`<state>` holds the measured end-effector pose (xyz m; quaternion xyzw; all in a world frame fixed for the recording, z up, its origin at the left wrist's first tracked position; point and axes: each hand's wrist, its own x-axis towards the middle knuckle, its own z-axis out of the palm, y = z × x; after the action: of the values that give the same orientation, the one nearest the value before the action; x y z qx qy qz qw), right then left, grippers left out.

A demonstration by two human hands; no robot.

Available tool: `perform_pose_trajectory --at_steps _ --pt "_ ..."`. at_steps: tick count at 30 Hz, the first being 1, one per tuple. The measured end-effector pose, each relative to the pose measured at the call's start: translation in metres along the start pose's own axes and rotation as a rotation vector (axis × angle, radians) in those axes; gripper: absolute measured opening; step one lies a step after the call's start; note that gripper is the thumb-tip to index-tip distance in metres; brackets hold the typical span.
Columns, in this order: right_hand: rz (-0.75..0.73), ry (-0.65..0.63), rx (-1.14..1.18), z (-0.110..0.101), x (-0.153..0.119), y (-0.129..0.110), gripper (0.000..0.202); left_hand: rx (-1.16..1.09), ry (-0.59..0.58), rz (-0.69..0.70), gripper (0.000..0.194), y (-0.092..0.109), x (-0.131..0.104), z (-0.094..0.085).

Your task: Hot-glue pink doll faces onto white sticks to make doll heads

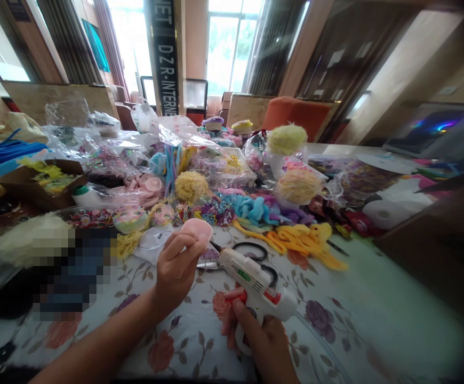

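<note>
Between the fingers of my left hand (178,264) is a small pink rounded plastic piece (200,230), held up over the table. My right hand (256,330) is wrapped round the handle of a white hot glue gun (246,273), fingers at its red trigger. The dark nozzle points left and sits close to the pink piece; whether they touch I cannot tell. Under the glue gun lie black-handled scissors (252,249), partly hidden by it. Beside my left hand is a white item (152,244) near two painted doll faces (130,218).
Yellow-orange wool strands (304,240) and blue wool (252,208) lie beyond my hands. Fluffy balls (192,185), plastic bags and a cardboard box (44,186) crowd the back of the flowered tablecloth (200,341). A pale fluffy ball (24,240) is at left, an orange chair (296,114) behind.
</note>
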<state>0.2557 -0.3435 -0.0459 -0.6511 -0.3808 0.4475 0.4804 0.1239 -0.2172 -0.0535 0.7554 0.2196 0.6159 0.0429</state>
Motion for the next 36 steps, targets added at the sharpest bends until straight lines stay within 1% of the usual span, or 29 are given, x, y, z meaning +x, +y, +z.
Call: perform_pose_trajectory --at_steps 4,8,13,17,22,24,26,28,31,34,36 --pt "0.001 0.012 -0.008 0.0 0.0 0.002 0.054 -0.003 -0.007 -0.005 0.028 0.001 0.0 0.0" --pt "0.0 -0.026 0.049 0.0 0.001 0.004 0.053 0.0 -0.007 -0.004 0.029 0.001 0.0 0.0" --pt "-0.014 -0.055 0.044 -0.001 0.002 0.005 0.047 0.003 -0.006 0.011 0.029 0.003 0.001 0.0" --pt "-0.015 -0.084 0.083 -0.001 0.002 0.005 0.046 0.005 -0.007 0.011 0.029 0.002 -0.001 0.001" --pt "-0.008 -0.018 0.035 0.0 0.001 0.006 0.053 0.01 -0.001 -0.001 0.025 0.003 -0.001 0.001" --pt "-0.001 -0.007 0.075 0.001 0.001 0.006 0.055 0.006 0.006 -0.008 0.024 0.003 0.0 0.001" --pt "0.004 -0.019 0.125 0.002 0.002 0.008 0.052 -0.001 0.009 -0.021 0.022 0.002 0.0 0.001" --pt "0.008 -0.044 0.157 0.002 0.005 0.012 0.05 -0.015 0.001 -0.062 0.019 0.002 0.0 0.002" --pt "0.02 -0.036 0.19 0.0 0.009 0.02 0.051 -0.07 -0.011 -0.184 0.012 -0.001 -0.002 0.006" --pt "0.036 0.052 0.225 -0.001 0.009 0.022 0.046 -0.109 -0.015 -0.307 0.006 -0.008 -0.003 0.008" --pt "0.021 0.106 0.273 -0.001 0.008 0.02 0.043 -0.116 0.011 -0.399 0.005 -0.016 -0.002 0.007"
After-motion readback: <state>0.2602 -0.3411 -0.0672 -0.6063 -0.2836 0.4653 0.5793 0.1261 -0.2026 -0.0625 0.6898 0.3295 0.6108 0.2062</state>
